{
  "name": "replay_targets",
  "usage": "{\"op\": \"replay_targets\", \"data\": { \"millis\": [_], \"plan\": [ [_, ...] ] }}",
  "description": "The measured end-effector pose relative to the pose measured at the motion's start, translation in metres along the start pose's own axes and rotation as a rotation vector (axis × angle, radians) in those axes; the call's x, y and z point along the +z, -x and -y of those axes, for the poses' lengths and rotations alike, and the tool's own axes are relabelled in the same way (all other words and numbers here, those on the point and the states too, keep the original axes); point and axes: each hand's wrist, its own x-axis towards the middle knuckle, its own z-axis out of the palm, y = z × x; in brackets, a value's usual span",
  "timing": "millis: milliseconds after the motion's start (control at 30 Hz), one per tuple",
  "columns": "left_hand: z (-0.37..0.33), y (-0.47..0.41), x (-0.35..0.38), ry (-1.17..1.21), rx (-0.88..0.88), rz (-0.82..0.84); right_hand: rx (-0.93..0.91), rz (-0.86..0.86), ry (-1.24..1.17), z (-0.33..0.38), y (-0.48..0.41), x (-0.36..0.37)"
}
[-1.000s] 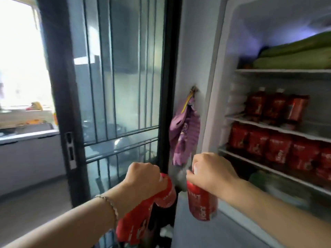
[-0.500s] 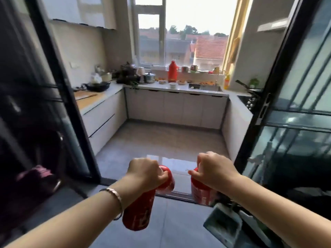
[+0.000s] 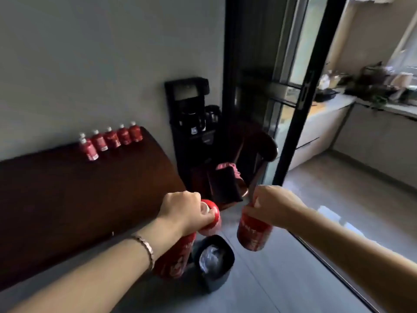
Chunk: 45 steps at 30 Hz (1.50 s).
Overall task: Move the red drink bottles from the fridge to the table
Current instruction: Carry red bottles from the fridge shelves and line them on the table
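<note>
Left hand (image 3: pixel 180 211) grips two red bottles (image 3: pixel 174 258) by necks. Right hand (image 3: pixel 273 206) grips third red bottle (image 3: pixel 253 233), cap hidden under fingers. Six bottles (image 3: pixel 111 140) in row at far edge of dark counter (image 3: pixel 67 199), leftmost two overlapping, labels blurred.

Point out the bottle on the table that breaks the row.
The front bottle at the left end: it stands before another, while the other bottles line up along the wall.
</note>
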Motion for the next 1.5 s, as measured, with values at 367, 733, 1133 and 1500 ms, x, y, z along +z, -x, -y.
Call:
{"op": "replay_targets", "data": {
  "millis": [367, 733, 1133, 1500],
  "plan": [
    [0.217, -0.078, 0.027, 0.055, -0.471, 0.04, -0.409, 0.043, -0.073, 0.174, -0.239, 0.019],
    [0.409, -0.156, 0.079, 0.113, -0.738, 0.015, -0.38, 0.236, -0.281, 0.328, -0.436, 0.08],
    [0.6, -0.249, 0.15, 0.203, -0.601, 0.087, -0.172, 0.257, -0.384, 0.481, -0.59, 0.153],
    [0.657, -0.301, 0.213, 0.239, -0.603, 0.116, -0.274, 0.272, -0.362, 0.588, -0.72, 0.208]
  ]
}}
